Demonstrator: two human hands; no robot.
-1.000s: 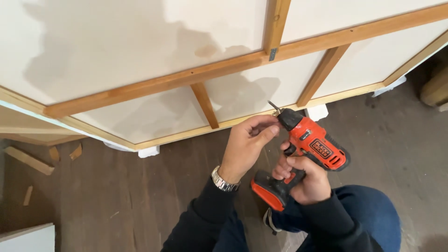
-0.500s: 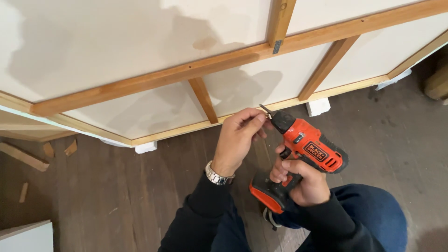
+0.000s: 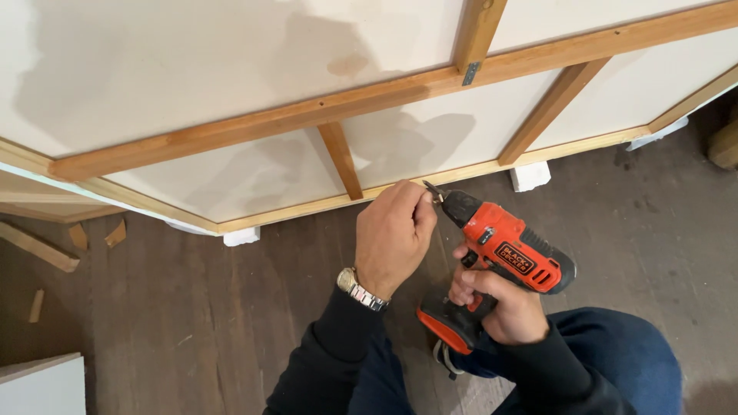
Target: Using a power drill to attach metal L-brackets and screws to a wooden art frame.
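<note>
Knee: a leg in dark blue trousers (image 3: 615, 361) is low at the right, closest to the camera.
Right hand: the right hand (image 3: 503, 307) is wrapped tight around the handle of the orange and black cordless drill (image 3: 507, 253).
Drill: it is held above the floor, near the frame's bottom rail, and its tip points up and left.
Left hand: the left hand (image 3: 392, 234) has a silver wristwatch (image 3: 360, 288) on it. Its fingers are pinched together at the drill bit (image 3: 433, 190). What they pinch is too small to tell.
Floor: dark wooden floor (image 3: 192, 307) with small wood scraps (image 3: 38, 246) at the left.
Frame: a big wooden frame (image 3: 338, 104) with white panels is farthest away. It rests on white foam blocks (image 3: 530, 175).
</note>
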